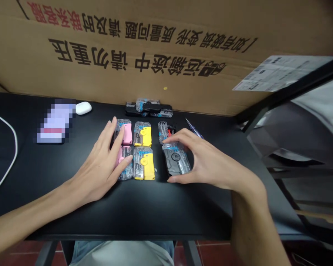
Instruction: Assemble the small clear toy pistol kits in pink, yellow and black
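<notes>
We are lining up cases on the bench [144, 207]: our left hand [105, 164] is resting flat, fingers released, on the pink cases [127, 133], and our right hand [208, 162] is grasping the black case [176, 159] (right of the yellow cases [144, 162]); squaring it probably needs a slight nudge.

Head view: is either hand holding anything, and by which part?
The right hand pinches the black case by its ends, thumb near, fingers far, on the table. The left hand lies flat on the pink cases, gripping nothing.
</notes>
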The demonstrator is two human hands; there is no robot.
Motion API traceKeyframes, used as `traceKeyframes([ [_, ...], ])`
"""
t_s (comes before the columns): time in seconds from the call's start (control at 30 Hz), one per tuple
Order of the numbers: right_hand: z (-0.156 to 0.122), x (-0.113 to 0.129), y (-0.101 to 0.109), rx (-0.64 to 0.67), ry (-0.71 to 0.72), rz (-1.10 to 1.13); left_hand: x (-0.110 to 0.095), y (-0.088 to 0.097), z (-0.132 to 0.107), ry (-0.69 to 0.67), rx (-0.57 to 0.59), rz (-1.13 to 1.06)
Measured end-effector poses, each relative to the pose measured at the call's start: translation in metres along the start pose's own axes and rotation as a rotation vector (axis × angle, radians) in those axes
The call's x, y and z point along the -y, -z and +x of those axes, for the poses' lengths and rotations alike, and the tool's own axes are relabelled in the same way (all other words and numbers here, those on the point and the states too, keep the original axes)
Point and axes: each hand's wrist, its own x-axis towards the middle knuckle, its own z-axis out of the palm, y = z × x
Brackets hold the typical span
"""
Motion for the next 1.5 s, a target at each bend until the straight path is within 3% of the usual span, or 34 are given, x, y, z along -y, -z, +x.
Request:
traceKeyframes([
  [0.3,0.003,0.009,-0.015,0.113,-0.067,-0.065,0.009,0.001,-0.001,-0.074,0.096,0.017],
  [0.8,0.002,0.006,-0.018,0.043,-0.042,-0.073,0.011,0.011,0.003,-0.031,0.186,-0.034],
  [1.0,0.002,0.010,-0.016,0.012,-0.035,-0.075,0.013,0.008,-0.001,-0.080,0.124,-0.035],
  [1.1,0.003,0.011,-0.012,-0.092,-0.023,-0.041,0.009,0.011,-0.001,-0.109,0.094,-0.028],
  [1.3,0.015,-0.014,-0.014,-0.598,-0.190,-0.087,0.009,0.007,-0.001,-0.122,0.077,-0.041],
  [1.5,0.027,-0.043,-0.032,-0.651,-0.354,-0.122,0.006,0.000,-0.006,-0.107,0.078,-0.064],
])
